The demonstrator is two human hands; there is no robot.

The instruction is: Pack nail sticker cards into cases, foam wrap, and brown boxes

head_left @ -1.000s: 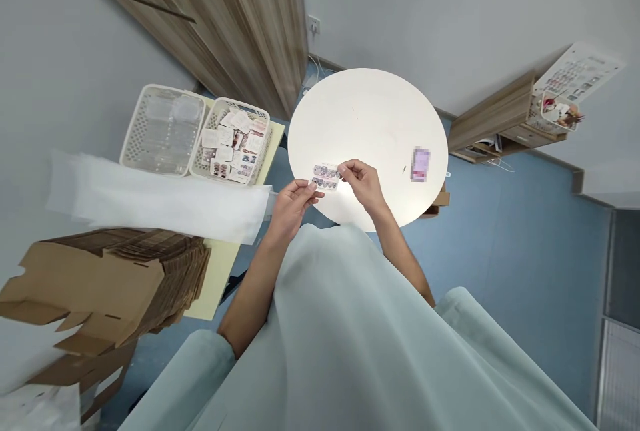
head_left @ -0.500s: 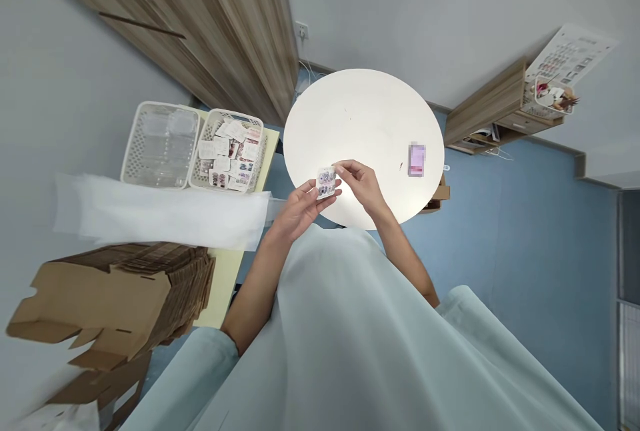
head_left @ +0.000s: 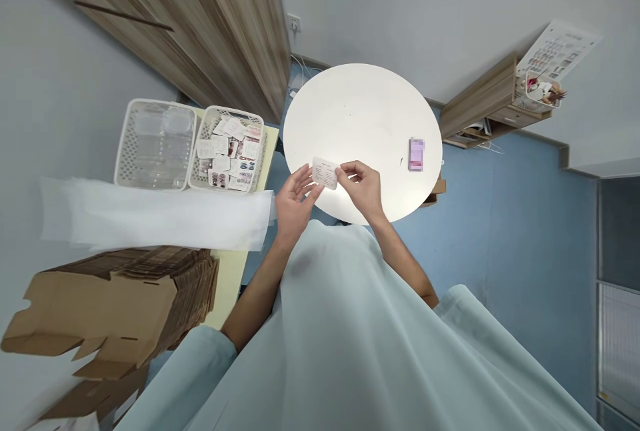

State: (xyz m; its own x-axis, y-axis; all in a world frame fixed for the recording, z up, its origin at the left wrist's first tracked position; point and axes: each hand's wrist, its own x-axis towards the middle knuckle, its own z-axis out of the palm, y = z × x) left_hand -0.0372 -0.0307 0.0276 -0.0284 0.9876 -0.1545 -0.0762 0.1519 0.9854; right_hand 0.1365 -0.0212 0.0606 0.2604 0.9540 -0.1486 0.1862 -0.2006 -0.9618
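A small white card (head_left: 325, 173) with printed lines faces up over the near edge of the round white table (head_left: 360, 104). My right hand (head_left: 364, 187) pinches it by its right edge between thumb and fingers. Just left of it is my left hand (head_left: 295, 207), fingers apart and thumb close to the card's lower left corner; whether the thumb touches it I cannot tell. The card's other face, which held rows of shiny purple-grey press-on nails, is turned away from view.
A purple-screened phone (head_left: 416, 154) lies on the table's right. At left stand a basket of nail cards (head_left: 200, 181), a basket of clear plastic boxes (head_left: 120, 171), white wrapping sheets (head_left: 160, 214) and stacked flat cardboard boxes (head_left: 110, 301). A wooden cabinet (head_left: 220, 31) rises behind.
The card has been turned over, from its nail side to its printed side. My left hand has loosened from it and moved slightly left, while my right hand now grips its right edge.
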